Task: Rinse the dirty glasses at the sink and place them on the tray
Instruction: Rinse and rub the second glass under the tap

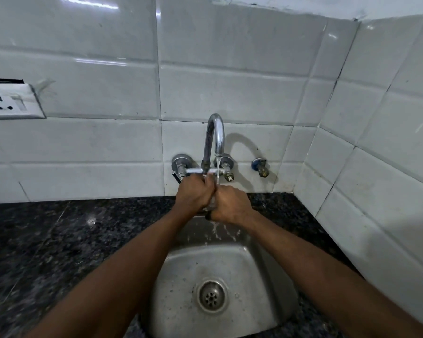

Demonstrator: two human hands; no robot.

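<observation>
The fingers [208,179] of the left hand [193,192] are curled in tight against those of the right hand [231,203]. Both hands wrap round a clear glass [213,202], of which only a narrow wet sliver shows between them. Which hand bears its weight cannot be told. The glass sits at the far edge of the sink [266,264], directly under the thin stream of water [218,170] from the curved tap [215,132], and splashes fall from below the hands towards the drain [211,295]. It is probably light and rigid, but wet glass is slick and brittle, and steel lies below it with hard tap fittings just behind, so a slip or a knock could chip it. The safest hold looks to be round the body, with fingers and thumb on opposite sides, not a pinch at the thin rim, and with the second hand under the base for the move out of the basin. Dark speckled counter [59,240] runs left and right of the sink, and a wall socket [12,101] sits far left. No tray is in view.
</observation>
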